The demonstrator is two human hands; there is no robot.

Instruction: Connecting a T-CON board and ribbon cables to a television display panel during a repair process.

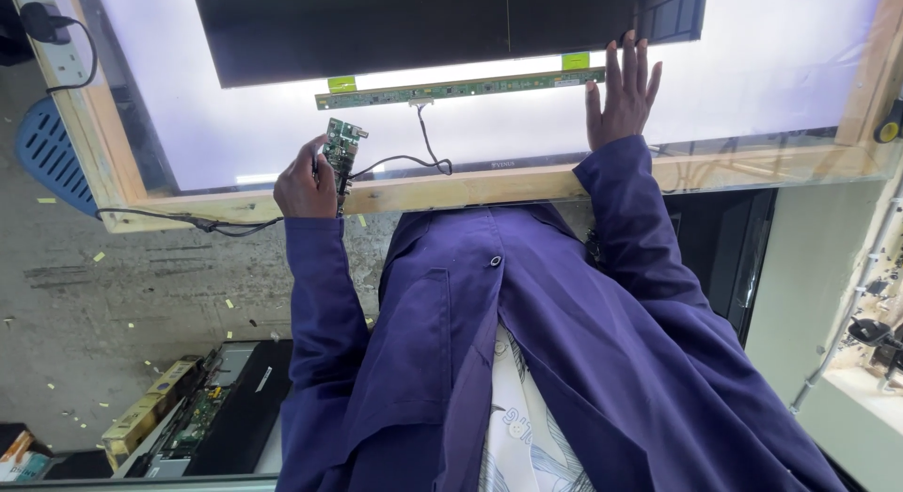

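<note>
Left hand (pixel 306 183) is wrapped round a small green circuit board (pixel 341 151), gripping it upright just over the near edge of the wooden frame (pixel 527 183). A thin black cable (pixel 414 158) loops from it up toward the long narrow green board (pixel 461 87) lying across the lit white panel (pixel 752 69); it looks plugged in there, but it's hard to tell. Right hand (pixel 621 92) is flat and open, fingers spread, resting on the panel at that long board's right end.
</note>
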